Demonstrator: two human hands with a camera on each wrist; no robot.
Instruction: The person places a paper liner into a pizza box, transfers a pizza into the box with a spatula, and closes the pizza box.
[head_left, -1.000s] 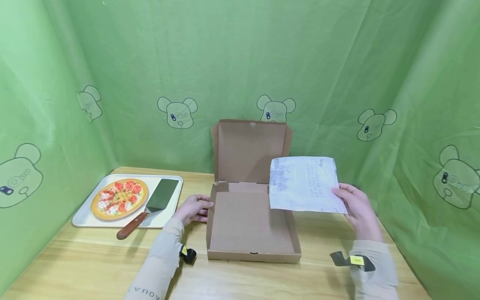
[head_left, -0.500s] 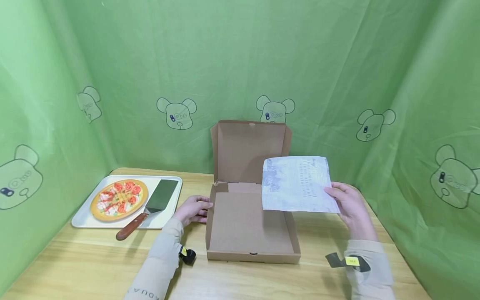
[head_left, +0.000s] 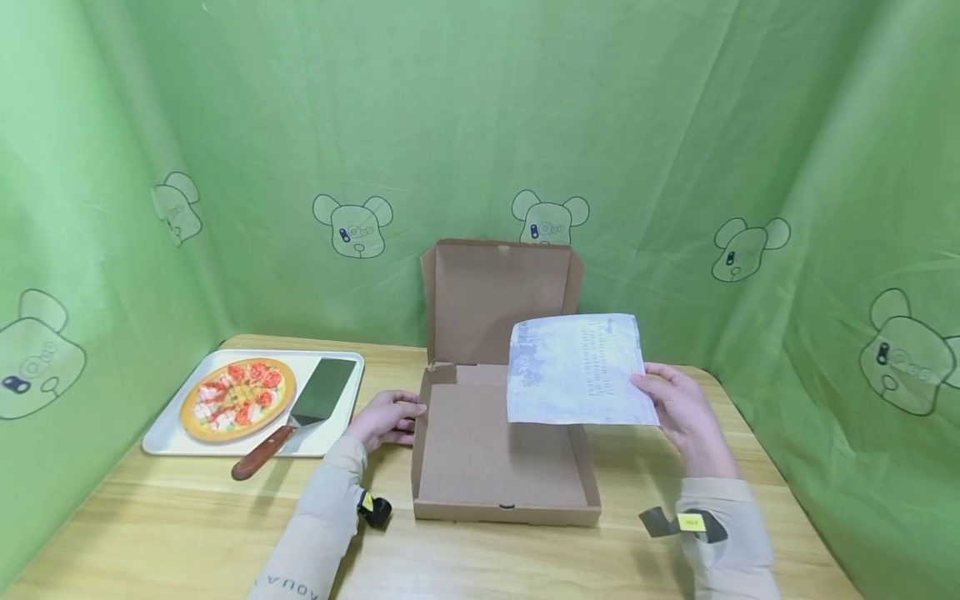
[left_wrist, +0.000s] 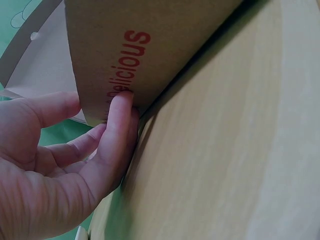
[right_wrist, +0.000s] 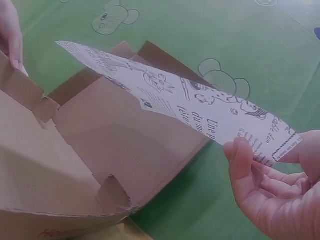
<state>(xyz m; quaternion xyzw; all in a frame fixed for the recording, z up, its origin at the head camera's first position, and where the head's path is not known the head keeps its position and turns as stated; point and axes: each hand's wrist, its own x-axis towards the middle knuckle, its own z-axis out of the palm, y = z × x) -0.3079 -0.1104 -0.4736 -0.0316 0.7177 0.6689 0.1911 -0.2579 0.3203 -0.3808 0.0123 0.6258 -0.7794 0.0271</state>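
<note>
My left hand (head_left: 386, 418) holds the left wall of an open brown cardboard pizza box (head_left: 502, 450). In the left wrist view, one fingertip (left_wrist: 121, 102) lies on the box's outer side, near red lettering that reads "Delicious". Another digit reaches behind that wall's edge. My right hand (head_left: 678, 408) pinches the right edge of a sheet of printed paper (head_left: 577, 371), thumb on top. The sheet hangs above the right part of the box, covering some of its inside and raised lid (head_left: 498, 292). From the right wrist view, the paper's underside shows cartoon drawings and text.
On the left, a white tray (head_left: 161, 437) bears a round pizza (head_left: 238, 400) and a spatula (head_left: 318, 396), whose wooden handle (head_left: 262, 452) sticks out over the tray's front edge. Green curtains (head_left: 465, 125) with bear-head prints enclose the wooden table (head_left: 480, 562).
My right hand has moved left with the sheet of paper, bringing it farther over the pizza box. The left hand stays at the box's left wall.
</note>
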